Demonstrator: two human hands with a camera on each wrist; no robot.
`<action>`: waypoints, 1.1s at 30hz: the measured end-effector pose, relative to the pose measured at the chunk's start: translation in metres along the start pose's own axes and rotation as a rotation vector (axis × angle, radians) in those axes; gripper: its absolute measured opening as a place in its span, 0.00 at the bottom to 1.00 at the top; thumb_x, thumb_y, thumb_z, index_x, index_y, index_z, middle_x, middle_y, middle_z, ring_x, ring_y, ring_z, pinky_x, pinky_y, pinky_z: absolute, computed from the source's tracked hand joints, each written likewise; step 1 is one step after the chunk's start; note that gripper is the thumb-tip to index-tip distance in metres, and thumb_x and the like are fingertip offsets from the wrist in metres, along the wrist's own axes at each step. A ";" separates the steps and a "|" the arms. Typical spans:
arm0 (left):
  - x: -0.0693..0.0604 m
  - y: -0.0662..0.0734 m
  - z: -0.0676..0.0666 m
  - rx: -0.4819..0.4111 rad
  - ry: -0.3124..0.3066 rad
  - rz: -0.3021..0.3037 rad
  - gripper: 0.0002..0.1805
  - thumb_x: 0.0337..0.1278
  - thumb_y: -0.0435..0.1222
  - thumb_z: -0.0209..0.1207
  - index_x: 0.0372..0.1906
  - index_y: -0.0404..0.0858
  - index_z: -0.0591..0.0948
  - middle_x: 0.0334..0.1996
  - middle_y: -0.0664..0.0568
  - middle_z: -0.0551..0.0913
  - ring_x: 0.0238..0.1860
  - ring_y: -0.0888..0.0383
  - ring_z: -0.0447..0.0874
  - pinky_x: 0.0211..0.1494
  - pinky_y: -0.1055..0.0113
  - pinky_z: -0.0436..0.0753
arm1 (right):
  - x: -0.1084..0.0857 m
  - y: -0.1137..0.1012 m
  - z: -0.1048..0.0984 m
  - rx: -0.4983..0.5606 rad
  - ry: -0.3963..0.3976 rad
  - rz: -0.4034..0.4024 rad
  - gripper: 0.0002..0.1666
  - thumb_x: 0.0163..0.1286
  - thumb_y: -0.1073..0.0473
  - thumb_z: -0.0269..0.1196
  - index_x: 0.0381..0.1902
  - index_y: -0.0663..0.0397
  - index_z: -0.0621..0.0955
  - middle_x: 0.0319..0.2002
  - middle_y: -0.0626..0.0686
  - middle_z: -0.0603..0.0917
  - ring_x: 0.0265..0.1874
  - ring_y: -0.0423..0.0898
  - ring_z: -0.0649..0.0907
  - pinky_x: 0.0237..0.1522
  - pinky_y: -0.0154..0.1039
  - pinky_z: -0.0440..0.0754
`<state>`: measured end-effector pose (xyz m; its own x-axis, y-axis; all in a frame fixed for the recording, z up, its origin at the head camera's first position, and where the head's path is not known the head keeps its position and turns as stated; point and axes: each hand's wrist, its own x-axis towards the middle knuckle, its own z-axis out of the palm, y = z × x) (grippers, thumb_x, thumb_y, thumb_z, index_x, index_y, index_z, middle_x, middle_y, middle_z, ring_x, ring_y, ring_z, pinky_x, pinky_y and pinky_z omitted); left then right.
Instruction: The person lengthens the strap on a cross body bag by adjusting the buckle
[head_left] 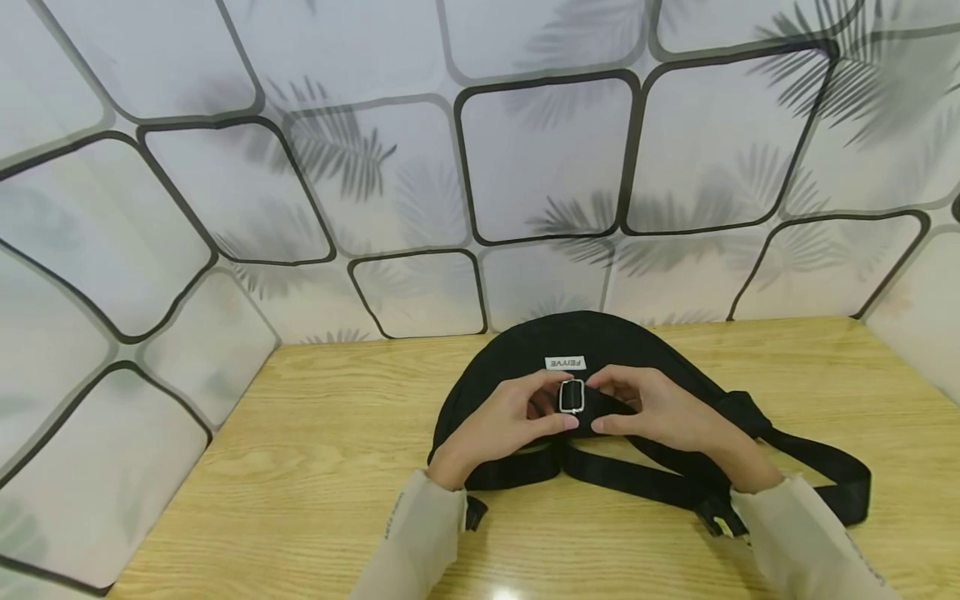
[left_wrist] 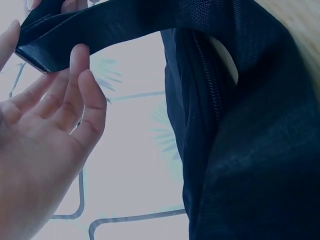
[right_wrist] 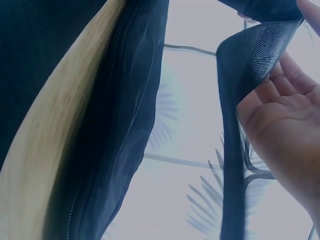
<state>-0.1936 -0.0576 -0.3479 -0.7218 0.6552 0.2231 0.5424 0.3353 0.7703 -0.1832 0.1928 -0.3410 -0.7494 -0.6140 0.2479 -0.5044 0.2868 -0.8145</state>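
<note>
A black half-moon bag (head_left: 592, 333) with a white label (head_left: 566, 363) lies on the table. In front of the label is a silver square buckle (head_left: 572, 396) threaded with black strap. The left hand (head_left: 501, 418) pinches the buckle's left side between thumb and fingers. On its other side the right hand (head_left: 660, 412) holds the strap between thumb and curled fingers. In the left wrist view the strap (left_wrist: 125, 22) passes across the left hand (left_wrist: 50, 125); in the right wrist view a folded strap (right_wrist: 250, 55) hangs by the right hand (right_wrist: 285, 110).
The wooden table (head_left: 300, 467) reaches back to a patterned fabric wall (head_left: 547, 167). A strap loop (head_left: 847, 483) extends right of the bag. One black clip end (head_left: 475, 512) lies beside the left sleeve, and another buckle (head_left: 723, 517) with a yellow spot beside the right sleeve.
</note>
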 end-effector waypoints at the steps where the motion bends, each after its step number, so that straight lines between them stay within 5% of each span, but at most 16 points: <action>1: 0.000 0.000 0.000 0.002 0.004 0.001 0.27 0.68 0.37 0.65 0.68 0.34 0.75 0.41 0.50 0.84 0.38 0.65 0.80 0.40 0.70 0.80 | 0.000 0.000 0.000 0.001 0.000 -0.001 0.21 0.69 0.65 0.69 0.55 0.70 0.78 0.41 0.52 0.83 0.38 0.42 0.82 0.42 0.35 0.81; 20: 0.000 0.000 -0.002 -0.010 -0.012 0.036 0.25 0.71 0.36 0.62 0.68 0.32 0.75 0.49 0.47 0.83 0.42 0.63 0.80 0.42 0.67 0.80 | -0.001 0.009 -0.007 0.193 -0.043 0.124 0.14 0.76 0.66 0.59 0.49 0.78 0.78 0.33 0.50 0.82 0.32 0.40 0.79 0.38 0.34 0.78; 33: 0.003 -0.002 0.008 -0.069 -0.008 0.077 0.25 0.67 0.34 0.65 0.67 0.36 0.77 0.40 0.51 0.83 0.37 0.67 0.77 0.36 0.68 0.80 | 0.002 0.005 0.004 0.415 -0.003 0.106 0.05 0.76 0.69 0.58 0.42 0.64 0.81 0.30 0.48 0.84 0.32 0.42 0.82 0.40 0.34 0.79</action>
<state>-0.1934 -0.0512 -0.3532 -0.6757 0.6826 0.2784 0.5650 0.2369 0.7904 -0.1855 0.1898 -0.3471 -0.7858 -0.5998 0.1507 -0.2094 0.0288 -0.9774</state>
